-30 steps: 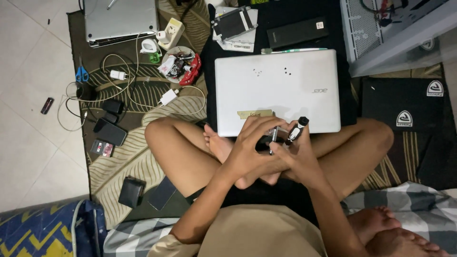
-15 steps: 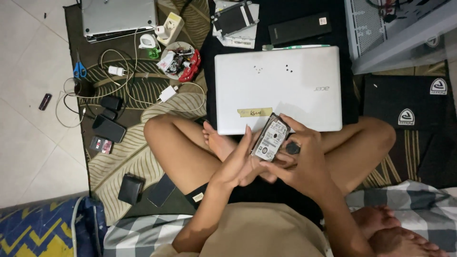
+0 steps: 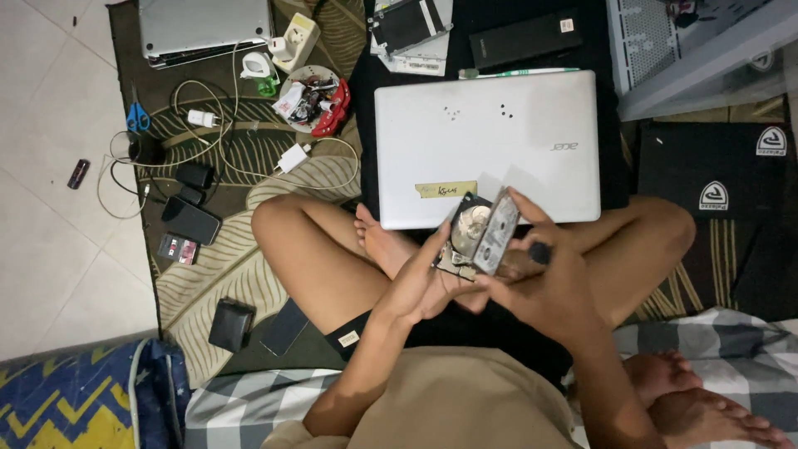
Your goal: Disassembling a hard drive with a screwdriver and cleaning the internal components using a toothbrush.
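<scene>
Head view, hands: the left hand point(image 3: 424, 287) and the right hand point(image 3: 544, 291) met above the crossed legs of a person seated on the floor.
Left hand grip: fingers curled under and around the lower edge of an opened hard drive point(image 3: 470, 233), closed on it from below.
Right hand grip: thumb and fingers pinched the drive's cover plate point(image 3: 497, 231), which stood tilted up on edge against the drive body; a small dark object showed beside the fingers, too small to tell what it was.
Hard drive: held just in front of the near edge of a closed white laptop point(image 3: 490, 141), its shiny round platter facing up and left.
Laptop: lay flat on a dark cloth, with a strip of yellowish tape near its front edge.
Left of the person: a patterned mat point(image 3: 241, 266) carried white cables, chargers, a dark phone point(image 3: 191, 219), a black wallet point(image 3: 231, 324) and blue-handled scissors point(image 3: 137, 118).
Far edge: a second, grey laptop point(image 3: 199, 25) and a round dish of small parts point(image 3: 312, 96).
Right: a black bag point(image 3: 715, 175) lay just beside the white laptop.
</scene>
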